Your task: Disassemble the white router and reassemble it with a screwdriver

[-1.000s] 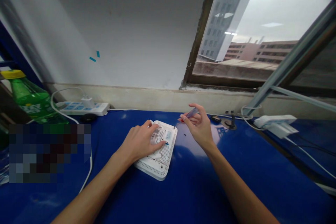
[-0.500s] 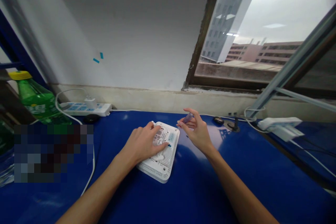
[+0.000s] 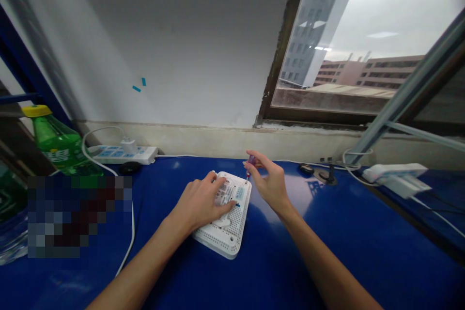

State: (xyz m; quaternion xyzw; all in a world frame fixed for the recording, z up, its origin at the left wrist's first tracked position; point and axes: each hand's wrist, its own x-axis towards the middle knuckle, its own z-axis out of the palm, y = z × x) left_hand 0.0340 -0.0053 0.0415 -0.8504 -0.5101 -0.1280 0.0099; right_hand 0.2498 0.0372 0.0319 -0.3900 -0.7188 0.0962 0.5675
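Observation:
A white router (image 3: pixel 232 238) with a perforated, labelled face up lies on the blue table. My left hand (image 3: pixel 201 201) rests over its left side, gripping it by the edge, with thumb and forefinger spread across the labelled face. In my right hand (image 3: pixel 269 179) is a small screwdriver (image 3: pixel 251 161) with a purple handle, pinched between thumb and fingers. The screwdriver stands nearly upright, its tip at the router's far right corner. Whether the tip sits in a screw there is too small to tell.
Left stand a green bottle (image 3: pixel 60 143) and a power strip (image 3: pixel 145 154) with a white cable (image 3: pixel 131 223); a black round object (image 3: pixel 130 168) lies nearby. At right are small black items (image 3: pixel 327 174) and a white power strip (image 3: pixel 385 173). Wall and window close the back.
My right hand has tilted the screwdriver from slanted to nearly upright and brought its tip onto the router's corner. My left hand keeps its place on the router.

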